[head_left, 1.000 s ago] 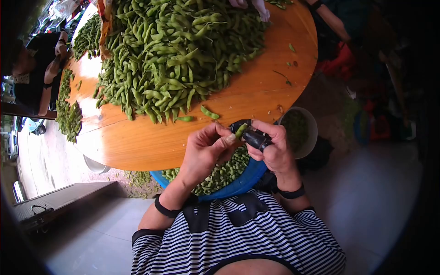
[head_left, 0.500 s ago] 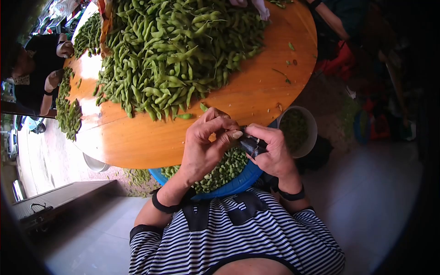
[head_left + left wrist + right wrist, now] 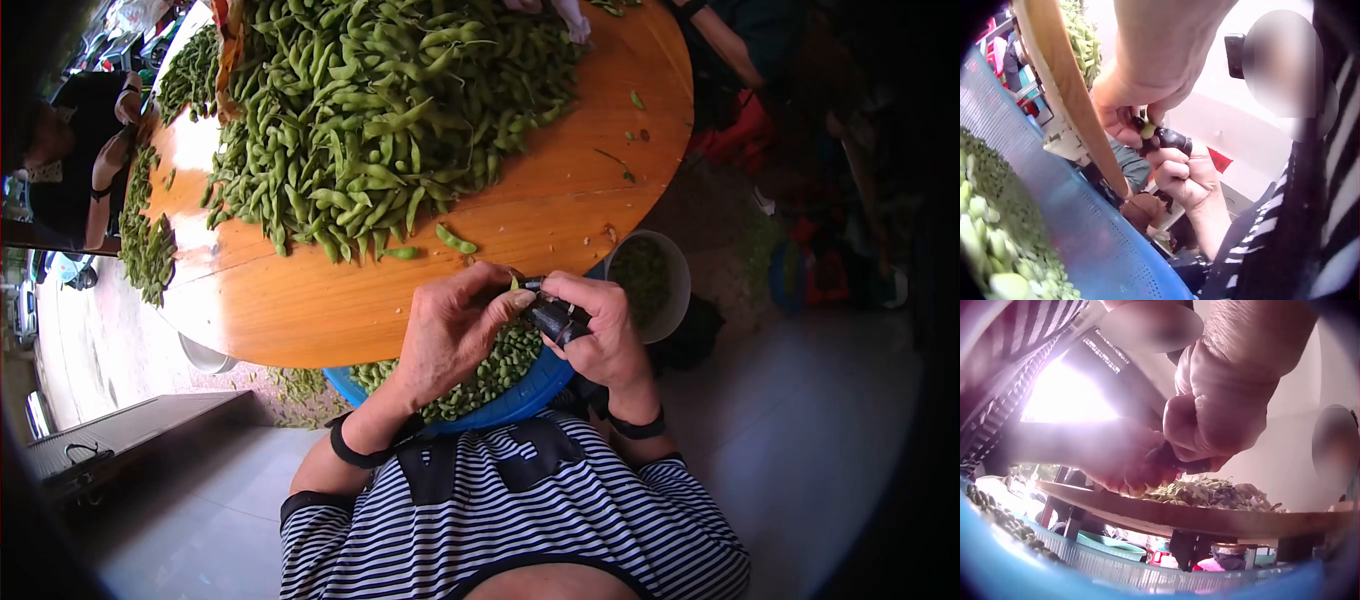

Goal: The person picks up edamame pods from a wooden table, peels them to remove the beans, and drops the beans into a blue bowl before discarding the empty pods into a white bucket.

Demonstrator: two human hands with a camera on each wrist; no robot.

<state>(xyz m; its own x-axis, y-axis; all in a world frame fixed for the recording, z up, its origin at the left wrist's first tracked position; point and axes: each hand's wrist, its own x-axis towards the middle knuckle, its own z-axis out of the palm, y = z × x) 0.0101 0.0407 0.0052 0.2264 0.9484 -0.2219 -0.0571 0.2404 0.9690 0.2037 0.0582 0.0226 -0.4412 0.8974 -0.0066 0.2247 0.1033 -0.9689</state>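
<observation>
My left hand (image 3: 448, 325) pinches a green soybean pod (image 3: 1148, 130) between thumb and fingers, above the blue basin (image 3: 535, 392). Against the pod's other side, my right hand (image 3: 603, 325) grips with its thumb and forefinger, both wearing black covers (image 3: 552, 318); its other fingers curl inward. Most of the pod is hidden by the fingers in the head view. Shelled green beans (image 3: 485, 380) fill the basin below the hands. Just beyond the hands, a loose pod (image 3: 456, 239) lies on the wooden table (image 3: 300, 315).
A big heap of pods (image 3: 370, 120) covers much of the table. To the right, a white bucket (image 3: 680, 290) holds green matter. At far left another person's hands (image 3: 118, 140) are by a smaller row of pods (image 3: 148, 250). Green scraps (image 3: 305, 388) litter the floor.
A pod earlier showed plainly between the hands; now only a small bit shows. My left hand moved up and back down, with both hands staying together above the basin.
</observation>
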